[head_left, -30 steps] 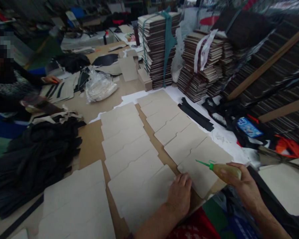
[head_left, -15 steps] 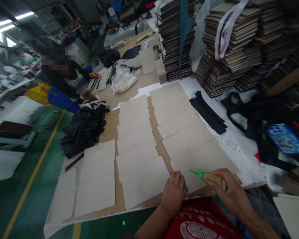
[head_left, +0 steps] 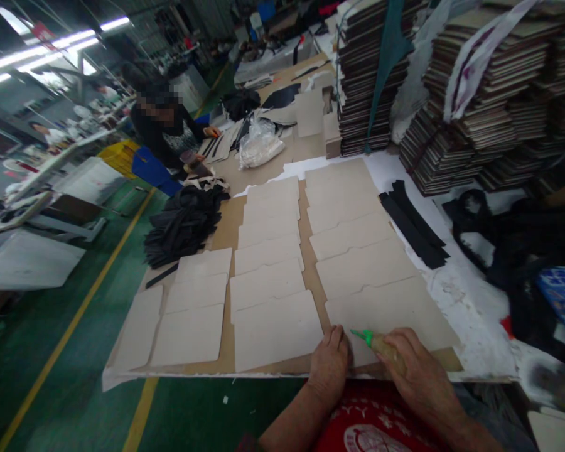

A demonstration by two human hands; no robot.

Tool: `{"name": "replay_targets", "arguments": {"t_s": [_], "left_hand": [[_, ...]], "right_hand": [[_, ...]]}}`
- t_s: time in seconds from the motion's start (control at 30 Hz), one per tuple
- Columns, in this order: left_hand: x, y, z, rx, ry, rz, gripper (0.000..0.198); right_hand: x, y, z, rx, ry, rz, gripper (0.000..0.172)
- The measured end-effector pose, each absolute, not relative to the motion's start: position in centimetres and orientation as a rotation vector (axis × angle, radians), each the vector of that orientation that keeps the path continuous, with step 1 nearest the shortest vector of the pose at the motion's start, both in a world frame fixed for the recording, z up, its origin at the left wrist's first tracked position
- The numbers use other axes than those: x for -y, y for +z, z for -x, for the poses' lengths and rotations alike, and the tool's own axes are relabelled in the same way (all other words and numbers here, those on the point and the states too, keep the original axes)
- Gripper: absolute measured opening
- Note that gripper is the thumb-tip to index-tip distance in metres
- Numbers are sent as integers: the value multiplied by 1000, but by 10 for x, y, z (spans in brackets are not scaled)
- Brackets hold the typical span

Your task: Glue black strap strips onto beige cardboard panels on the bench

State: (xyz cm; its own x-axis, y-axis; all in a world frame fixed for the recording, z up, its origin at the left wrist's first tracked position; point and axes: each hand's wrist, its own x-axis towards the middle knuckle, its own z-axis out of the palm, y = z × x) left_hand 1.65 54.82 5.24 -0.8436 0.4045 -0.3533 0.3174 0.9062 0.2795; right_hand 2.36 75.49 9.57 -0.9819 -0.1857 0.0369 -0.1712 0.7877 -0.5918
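My right hand [head_left: 415, 367] is closed round the wooden handle of an awl [head_left: 387, 353] with a green collar and a thin green tip. The tip points left, low over the nearest beige board panel [head_left: 386, 307] in the right row. At that panel's near left corner my left hand [head_left: 329, 361] lies with its fingers stretched out and close together, thumb side hidden. Beige panels overlap like steps in a middle row [head_left: 277, 329] and a left row [head_left: 188, 333], all on a brown sheet [head_left: 311, 263].
Black strips [head_left: 414, 226] lie on the white cover at right. A heap of black pieces [head_left: 183, 223] sits at the table's left edge. Tall stacks of boards [head_left: 475, 100] stand at back right. Another person [head_left: 169, 125] works beyond, near a plastic bag [head_left: 258, 144].
The awl and my right hand have moved left, bringing the tip closer to my left hand. My left hand stays at the panel's corner. The whole view has shifted with my head.
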Motion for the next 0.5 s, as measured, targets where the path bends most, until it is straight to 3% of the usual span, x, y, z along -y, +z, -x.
{"name": "replay_targets", "arguments": {"t_s": [0.2, 0.5], "left_hand": [[-549, 52, -16, -2708, 320, -532, 40], [-549, 62, -13, -2640, 395, -470, 40]], "right_hand": [[-747, 107, -15, -3029, -758, 505, 20], [-762, 113, -12, -2978, -722, 418, 18]]}}
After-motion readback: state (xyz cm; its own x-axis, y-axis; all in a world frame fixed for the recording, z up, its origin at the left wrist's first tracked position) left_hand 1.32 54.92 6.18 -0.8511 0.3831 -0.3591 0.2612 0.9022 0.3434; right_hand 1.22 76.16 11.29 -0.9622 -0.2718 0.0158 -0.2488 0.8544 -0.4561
